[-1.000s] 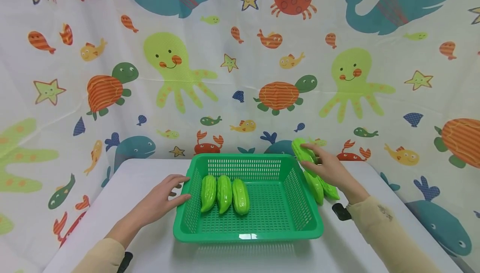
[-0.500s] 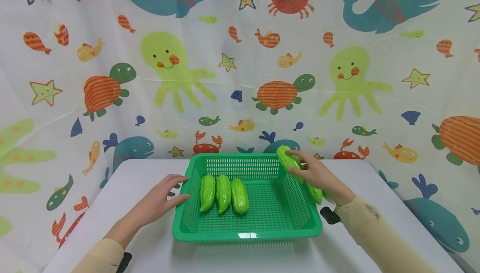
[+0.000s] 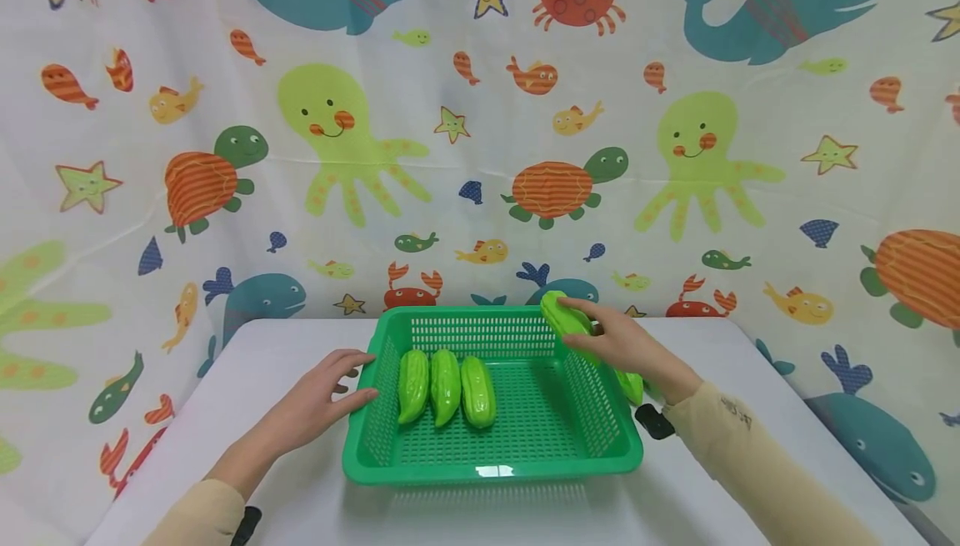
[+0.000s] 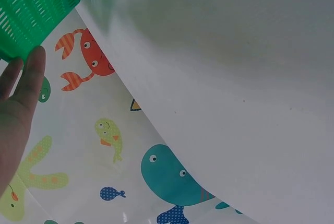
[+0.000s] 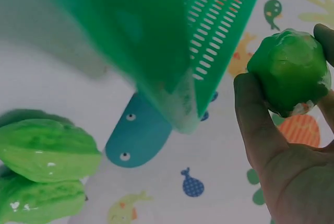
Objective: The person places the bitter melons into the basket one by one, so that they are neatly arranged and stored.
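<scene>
My right hand [image 3: 621,339] pinches a bright green, ridged bitter melon [image 3: 562,319] between thumb and fingers. It holds it over the back right corner of the green plastic basket [image 3: 420,474]. In the right wrist view the held melon shows end-on, above the palm. Three more bitter melons [image 3: 446,389] lie side by side in the left half of the basket. My left hand [image 3: 326,388] is at the basket's left rim, fingers relaxed and fingertips right at the edge. On the table right of the basket lie two bitter melons [image 5: 47,151], largely hidden in the head view.
The basket stands on a white table [image 3: 292,338]. Behind and beside the table hangs a white curtain [image 3: 480,79] printed with sea animals. The basket's slotted right wall [image 3: 600,404] rises between its floor and the melons on the table.
My right hand has carried the bitter melon left, from above the melons on the table to over the basket's back right corner. The left hand stays at the left rim.
</scene>
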`<act>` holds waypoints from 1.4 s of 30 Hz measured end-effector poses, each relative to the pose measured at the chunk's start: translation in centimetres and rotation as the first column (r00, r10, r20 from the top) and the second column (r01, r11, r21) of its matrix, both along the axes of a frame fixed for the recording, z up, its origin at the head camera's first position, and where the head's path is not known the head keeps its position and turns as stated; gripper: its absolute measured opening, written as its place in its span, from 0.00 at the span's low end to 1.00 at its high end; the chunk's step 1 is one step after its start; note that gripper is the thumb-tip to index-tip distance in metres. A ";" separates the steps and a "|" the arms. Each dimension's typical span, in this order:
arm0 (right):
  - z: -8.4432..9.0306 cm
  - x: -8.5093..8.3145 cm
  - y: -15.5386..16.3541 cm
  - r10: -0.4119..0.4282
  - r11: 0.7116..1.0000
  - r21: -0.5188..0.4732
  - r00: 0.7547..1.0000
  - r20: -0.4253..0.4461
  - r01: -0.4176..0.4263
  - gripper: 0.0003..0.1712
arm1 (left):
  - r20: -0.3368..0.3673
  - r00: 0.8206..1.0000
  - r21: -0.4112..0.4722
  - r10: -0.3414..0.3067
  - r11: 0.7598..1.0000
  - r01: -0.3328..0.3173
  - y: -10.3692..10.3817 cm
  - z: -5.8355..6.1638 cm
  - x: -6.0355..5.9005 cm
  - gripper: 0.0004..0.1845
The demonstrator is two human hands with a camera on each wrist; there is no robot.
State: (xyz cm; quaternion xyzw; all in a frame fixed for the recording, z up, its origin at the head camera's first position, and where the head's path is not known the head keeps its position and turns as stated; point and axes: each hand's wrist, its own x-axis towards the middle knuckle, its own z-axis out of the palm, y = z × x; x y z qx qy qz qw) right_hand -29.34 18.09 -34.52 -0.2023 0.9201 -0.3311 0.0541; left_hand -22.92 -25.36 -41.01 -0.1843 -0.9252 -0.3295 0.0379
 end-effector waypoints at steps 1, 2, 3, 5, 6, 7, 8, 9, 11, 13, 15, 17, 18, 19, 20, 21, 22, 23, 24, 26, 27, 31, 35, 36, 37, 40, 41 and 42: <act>0.2 0.0 -0.1 0.002 1.000 -0.007 1.000 0.003 -0.002 0.35 | 0.001 1.000 0.002 0.000 1.000 0.000 0.0 0.0 0.0 0.32; 0.4 0.0 -0.3 0.009 1.000 -0.009 1.000 0.000 -0.009 0.35 | 0.001 1.000 0.003 0.002 1.000 -0.002 -0.1 0.0 0.0 0.33; 0.6 0.0 -0.5 0.017 1.000 -0.007 1.000 -0.004 -0.017 0.35 | 0.001 1.000 0.002 0.002 1.000 -0.002 -0.1 0.0 0.0 0.33; 0.8 0.1 -1.0 0.029 0.999 -0.018 1.000 0.000 -0.029 0.35 | -0.001 1.000 0.000 0.001 1.000 -0.001 -0.1 0.0 0.0 0.33; 0.9 0.0 -1.3 0.034 0.999 -0.029 0.999 0.006 -0.034 0.35 | 0.000 1.000 0.000 0.000 1.000 0.000 -0.1 0.0 0.0 0.33; 0.9 0.0 -1.5 0.044 0.998 -0.037 0.999 0.008 -0.043 0.35 | 0.000 1.000 0.000 0.000 1.000 0.000 -0.1 0.0 0.0 0.33; 0.8 -0.1 -1.9 0.047 0.998 -0.045 0.999 0.013 -0.046 0.35 | 0.001 1.000 0.000 0.000 1.000 0.000 -0.1 0.0 0.1 0.33; 0.7 -0.2 -2.2 0.049 0.997 -0.056 0.998 0.026 -0.048 0.35 | 0.002 1.000 0.001 0.001 1.000 -0.001 -0.1 0.0 0.1 0.33; 0.5 -0.4 -2.8 0.049 0.996 -0.075 0.997 0.057 -0.045 0.35 | 0.004 1.000 0.001 0.002 1.000 -0.002 -0.1 0.0 0.1 0.33; 0.2 -0.7 -3.4 0.051 0.996 -0.077 0.995 0.084 -0.045 0.35 | 0.005 1.000 0.000 0.003 1.000 -0.003 -0.1 0.0 0.1 0.33; -0.1 -0.9 -4.1 0.049 0.995 -0.087 0.992 0.116 -0.039 0.34 | 0.007 1.000 0.002 0.003 1.000 -0.003 -0.1 0.1 0.1 0.33; -0.4 -1.2 -4.7 0.056 0.995 -0.091 0.990 0.127 -0.045 0.33 | 0.009 1.000 0.004 0.004 1.000 -0.004 -0.1 0.1 0.2 0.33; -0.5 -1.3 -5.0 0.056 0.995 -0.085 0.990 0.128 -0.045 0.33 | 0.011 1.000 0.005 0.004 1.000 -0.004 -0.1 0.0 0.2 0.33; -0.7 -1.3 -5.2 0.054 0.995 -0.089 0.989 0.138 -0.041 0.33 | 0.012 1.000 0.006 0.005 1.000 -0.006 -0.1 0.0 0.2 0.33; -0.8 -1.4 -5.5 0.052 0.995 -0.092 0.988 0.147 -0.039 0.33 | 0.014 1.000 0.008 0.005 1.000 -0.005 -0.1 0.0 0.2 0.33; -0.9 -1.4 -5.7 0.050 0.995 -0.091 0.986 0.157 -0.036 0.33 | 0.014 1.000 0.008 0.006 1.000 -0.006 -0.1 0.0 0.2 0.33; -1.1 -1.4 -5.9 0.045 0.996 -0.085 0.987 0.157 -0.032 0.33 | 0.015 1.000 0.009 0.007 1.000 -0.007 -0.1 0.0 0.2 0.33; -1.2 -1.4 -6.1 0.037 0.996 -0.088 0.985 0.168 -0.023 0.33 | 0.015 1.000 0.010 0.007 1.000 -0.007 -0.1 -0.1 0.2 0.33; -1.2 -1.4 -6.3 0.035 0.996 -0.082 0.985 0.168 -0.021 0.33 | 0.016 1.000 0.010 0.007 1.000 -0.007 -0.1 -0.1 0.1 0.33; -1.5 -1.4 -6.6 0.039 0.997 -0.076 0.984 0.176 -0.026 0.32 | 0.015 1.000 0.010 0.004 1.000 -0.004 0.0 -0.1 0.1 0.32; -1.6 -1.4 -6.7 0.041 0.997 -0.070 0.982 0.182 -0.028 0.32 | 0.015 1.000 0.010 0.003 1.000 -0.003 0.0 -0.1 0.1 0.32; -2.6 -1.3 -7.0 0.053 0.998 -0.035 0.976 0.210 -0.047 0.32 | 0.005 1.000 0.004 0.002 1.000 -0.002 0.0 0.0 0.1 0.31; -3.5 -1.3 -7.4 0.045 0.999 0.001 0.974 0.224 -0.047 0.31 | -0.003 1.000 0.002 0.004 1.000 -0.004 0.0 0.2 0.1 0.31; -3.7 -1.3 -7.5 0.045 0.999 0.012 0.974 0.223 -0.049 0.31 | -0.002 1.000 0.004 0.003 1.000 -0.003 0.0 0.3 0.1 0.30; -3.8 -1.3 -7.6 0.044 0.998 0.022 0.973 0.225 -0.050 0.31 | 0.001 1.000 0.006 0.002 1.000 -0.002 0.0 0.3 0.2 0.31; -4.3 -1.3 -8.0 0.050 0.997 0.038 0.971 0.234 -0.061 0.31 | 0.010 1.000 0.009 0.002 1.000 -0.002 0.1 0.4 0.2 0.31; -4.5 -1.3 -8.1 0.053 0.997 0.045 0.970 0.237 -0.066 0.31 | 0.010 1.000 0.009 0.003 1.000 -0.003 0.1 0.3 0.2 0.31; -4.6 -1.2 -8.1 0.055 0.996 0.052 0.969 0.240 -0.069 0.31 | 0.011 1.000 0.010 0.003 1.000 -0.003 0.1 0.3 0.2 0.31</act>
